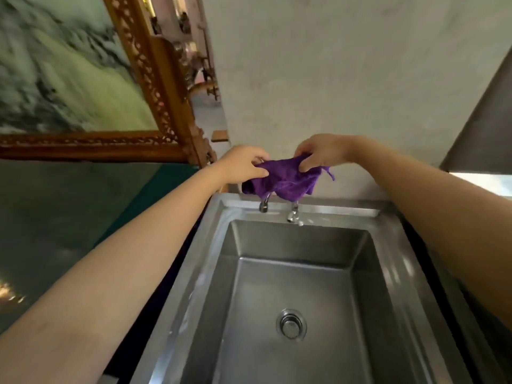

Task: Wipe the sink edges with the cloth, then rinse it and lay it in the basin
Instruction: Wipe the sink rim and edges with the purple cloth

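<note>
From the head camera I look down at a shiny metal sink [393,234]. I will say where things are by that sink.

Both of my arms reach out over the sink, toward its far edge by the wall. My left hand [243,164] pinches the left side of a purple cloth [288,178]. Its fingers are curled tight on the cloth. My right hand [321,152] pinches the right side of the same cloth, and its fingers are closed on it too. So the cloth is held up in the air between my two hands, above the back edge of the sink. It hangs down in a bunch. A little string of cloth sticks out on the right side, just past my right hand.

Right under the cloth are two small silver taps [293,212]. They stand on the back edge of the sink. The bottom of the cloth hides their tops, so I cannot tell if it touches them.

The basin of the sink is a deep box shape. A round drain [291,324] sits in the floor of the basin, closer to me than the taps. I see some wet spots on the left edge of the sink.

Behind the sink is a pale wall [346,79]. To the left of the sink is a big picture in a carved brown frame [144,70].
</note>
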